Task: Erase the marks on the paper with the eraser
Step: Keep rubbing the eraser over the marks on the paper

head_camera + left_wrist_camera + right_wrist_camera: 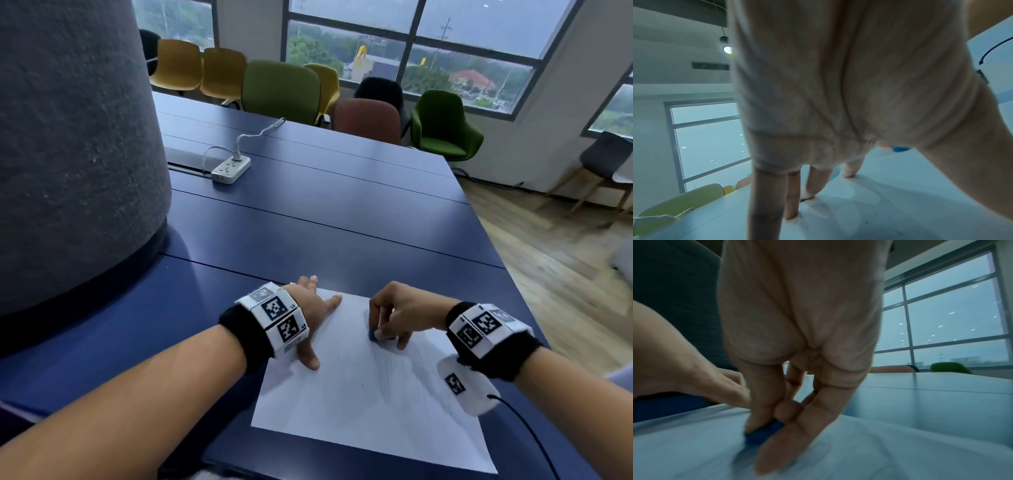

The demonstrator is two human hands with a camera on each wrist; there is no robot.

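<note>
A white sheet of paper (359, 404) lies on the blue table (308, 222) near its front edge, with faint grey pencil marks (394, 373) across its right half. My left hand (313, 315) lies flat on the sheet's upper left corner, fingers spread and pressing it down; the left wrist view shows those fingers (793, 194) on the paper (890, 203). My right hand (394, 315) pinches a small blue eraser (373, 335) between thumb and fingertips and holds it against the paper. In the right wrist view the eraser (762, 433) sits under the fingertips on the sheet (859, 451).
A white power strip (230, 168) with a cable lies farther back on the table. A large grey felt-covered column (75, 137) rises at the left. Coloured chairs (281, 89) line the far side below the windows. The table's right edge drops to a wooden floor (548, 257).
</note>
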